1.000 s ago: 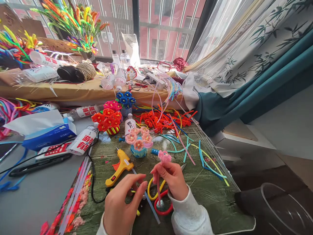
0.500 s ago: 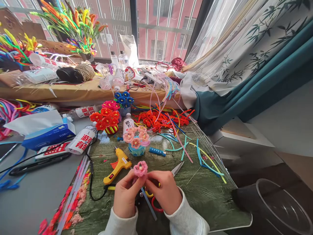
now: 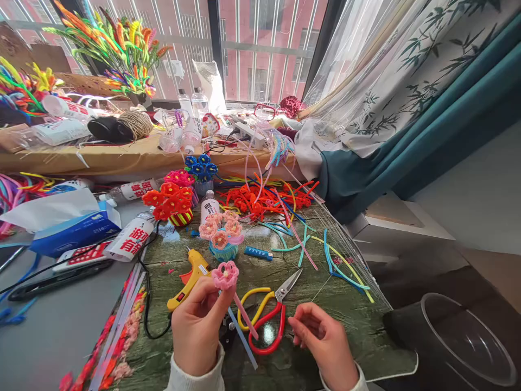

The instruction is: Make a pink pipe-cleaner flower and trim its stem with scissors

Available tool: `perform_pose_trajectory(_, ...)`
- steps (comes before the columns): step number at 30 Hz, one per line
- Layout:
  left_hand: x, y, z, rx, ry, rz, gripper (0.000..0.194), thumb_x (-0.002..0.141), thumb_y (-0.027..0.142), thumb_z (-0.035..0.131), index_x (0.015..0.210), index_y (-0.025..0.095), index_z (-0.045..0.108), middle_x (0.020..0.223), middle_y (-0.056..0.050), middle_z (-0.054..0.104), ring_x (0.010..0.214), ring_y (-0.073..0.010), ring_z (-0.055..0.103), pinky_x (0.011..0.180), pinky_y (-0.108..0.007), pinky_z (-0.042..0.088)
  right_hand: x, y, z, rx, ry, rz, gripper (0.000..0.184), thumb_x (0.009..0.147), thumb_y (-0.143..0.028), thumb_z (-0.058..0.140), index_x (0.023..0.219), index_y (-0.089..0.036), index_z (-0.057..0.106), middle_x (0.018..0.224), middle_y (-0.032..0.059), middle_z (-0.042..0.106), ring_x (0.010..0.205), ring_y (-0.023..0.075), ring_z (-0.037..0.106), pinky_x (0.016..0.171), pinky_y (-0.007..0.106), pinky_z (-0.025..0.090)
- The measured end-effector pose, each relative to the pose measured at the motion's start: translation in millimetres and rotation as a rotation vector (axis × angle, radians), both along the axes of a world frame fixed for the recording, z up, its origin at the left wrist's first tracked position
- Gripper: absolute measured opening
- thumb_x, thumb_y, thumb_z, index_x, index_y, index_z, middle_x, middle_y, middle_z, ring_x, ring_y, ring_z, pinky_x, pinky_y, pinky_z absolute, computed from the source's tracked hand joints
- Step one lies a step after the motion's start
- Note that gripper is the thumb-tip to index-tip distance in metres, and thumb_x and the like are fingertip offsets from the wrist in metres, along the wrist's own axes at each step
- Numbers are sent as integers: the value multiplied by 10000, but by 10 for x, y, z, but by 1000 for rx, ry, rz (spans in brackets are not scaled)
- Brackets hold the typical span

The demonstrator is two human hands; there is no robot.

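Note:
My left hand (image 3: 198, 320) is closed on a pink pipe-cleaner flower (image 3: 225, 275), pinched just below its petals. A pink stem (image 3: 245, 316) slants down from beside the fingers. My right hand (image 3: 319, 336) is apart from the flower, its fingers curled together over the table; whatever they may hold is too small to make out. Between the hands lie scissors (image 3: 280, 308) with red and yellow handles, blades spread. A yellow glue gun (image 3: 191, 279) rests left of the flower, partly behind my left hand. A pale bluish stick (image 3: 243, 339) lies below the flower.
Beyond stand a pot of light pink flowers (image 3: 222, 239), a pot of orange-red flowers (image 3: 169, 201) and blue flowers (image 3: 201, 168). A blue lighter (image 3: 258, 253) and loose pipe cleaners (image 3: 303, 244) lie right of them. A tissue box (image 3: 77, 228) is left, a dark bin (image 3: 464, 342) right.
My right hand has come away from the flower and moved right, uncovering the scissors and the pink stem. My left hand keeps the flower, slightly further left. The whole view has shifted slightly.

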State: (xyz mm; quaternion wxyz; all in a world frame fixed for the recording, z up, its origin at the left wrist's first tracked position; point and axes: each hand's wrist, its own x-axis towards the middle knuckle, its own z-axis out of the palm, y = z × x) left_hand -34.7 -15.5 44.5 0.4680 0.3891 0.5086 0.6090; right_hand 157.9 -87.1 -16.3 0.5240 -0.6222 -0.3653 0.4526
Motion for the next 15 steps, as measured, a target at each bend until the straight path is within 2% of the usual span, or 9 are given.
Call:
perform_pose_trajectory(4,92,-42,24,146,293,-90,138,687,303,771,700,183,703,798,-29,700,749,-177,636,564,-226,484,123,170,35,4,69,-14,303,731,-456,716,644,-184,613,470,-19,580,388,129,537,378,204,392)
perform_pose_trajectory(8,152,-37,53,296,577,-198,74,801,268,668,817,200,692,818,-18,709,698,-155,631,556,-232,473,113,294,135,46,-72,34,337,821,-467,602,643,-189,666,480,5,611,394,151,562,398,230,417)
perform_pose_trajectory(11,173,1,98,527,876,-172,77,849,213,615,893,208,678,749,20,724,641,-132,623,670,-259,454,172,360,266,162,-287,84,383,905,-427,494,680,-207,713,690,61,720,688,216,685,665,294,514)
perform_pose_trajectory(13,188,29,143,633,1030,-198,84,875,196,586,886,204,669,704,36,719,601,-118,613,706,-275,418,258,406,371,245,-366,92,426,922,-403,472,610,-210,688,868,86,736,858,239,682,794,334,504)
perform_pose_trajectory(15,208,51,189,665,1122,-270,124,903,217,557,862,215,674,688,44,704,584,-110,598,696,-286,378,355,450,481,312,-436,83,308,889,-369,548,674,-215,704,1078,92,694,981,251,648,878,364,482)
